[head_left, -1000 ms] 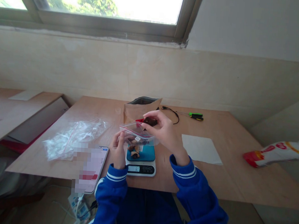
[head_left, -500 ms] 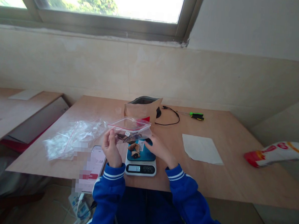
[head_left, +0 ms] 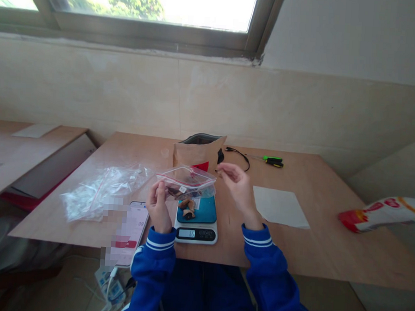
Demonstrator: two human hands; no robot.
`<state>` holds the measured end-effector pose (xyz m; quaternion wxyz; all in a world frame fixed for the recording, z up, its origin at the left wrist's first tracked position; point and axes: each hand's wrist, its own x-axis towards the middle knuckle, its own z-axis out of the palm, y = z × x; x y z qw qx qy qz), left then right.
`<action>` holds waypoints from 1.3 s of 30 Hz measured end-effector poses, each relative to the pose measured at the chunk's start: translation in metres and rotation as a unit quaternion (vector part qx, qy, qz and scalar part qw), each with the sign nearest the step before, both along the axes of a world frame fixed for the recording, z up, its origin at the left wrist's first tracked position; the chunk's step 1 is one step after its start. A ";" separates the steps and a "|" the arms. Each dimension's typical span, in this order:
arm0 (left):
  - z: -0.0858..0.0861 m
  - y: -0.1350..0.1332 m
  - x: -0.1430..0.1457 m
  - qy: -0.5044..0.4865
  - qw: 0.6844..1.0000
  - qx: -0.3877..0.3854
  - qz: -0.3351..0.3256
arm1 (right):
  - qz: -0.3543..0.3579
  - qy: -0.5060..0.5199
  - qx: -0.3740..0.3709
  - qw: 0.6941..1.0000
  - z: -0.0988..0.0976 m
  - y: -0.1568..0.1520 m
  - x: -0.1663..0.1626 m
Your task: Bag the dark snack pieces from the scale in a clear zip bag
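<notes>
The left hand pinches one side of a plastic bag with dark pieces inside, held above the back of the scale. Brown pieces lie on the scale. The right hand, raised right of the scale, has its fingertips close together; whether they hold anything, I cannot tell. Behind the scale stands a paper bag; left of it lies a phone.

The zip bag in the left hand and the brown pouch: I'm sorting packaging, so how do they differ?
The zip bag is see-through, while the brown pouch is opaque. The bag is held by the left hand; the pouch stands on the table behind it. Both are open at the top.
</notes>
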<state>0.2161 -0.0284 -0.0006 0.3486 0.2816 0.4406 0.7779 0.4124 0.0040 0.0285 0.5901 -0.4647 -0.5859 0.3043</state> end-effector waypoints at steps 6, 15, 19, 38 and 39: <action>-0.002 0.001 0.004 0.011 1.000 -0.004 -0.011 | 0.169 0.047 0.036 0.984 0.071 -0.008 -0.024; 0.001 -0.002 0.002 0.011 1.000 -0.017 -0.011 | 0.179 -0.093 0.042 0.979 0.072 -0.014 -0.034; -0.002 0.000 -0.003 0.000 1.000 -0.016 0.013 | 0.078 -0.070 0.052 0.993 0.050 -0.007 -0.021; 0.019 -0.005 -0.019 0.001 0.995 -0.006 0.095 | 0.278 -0.321 -0.040 0.905 -0.050 0.002 -0.057; 0.018 -0.005 -0.019 0.005 0.996 -0.006 0.093 | 0.281 -0.313 -0.047 0.906 -0.051 0.003 -0.055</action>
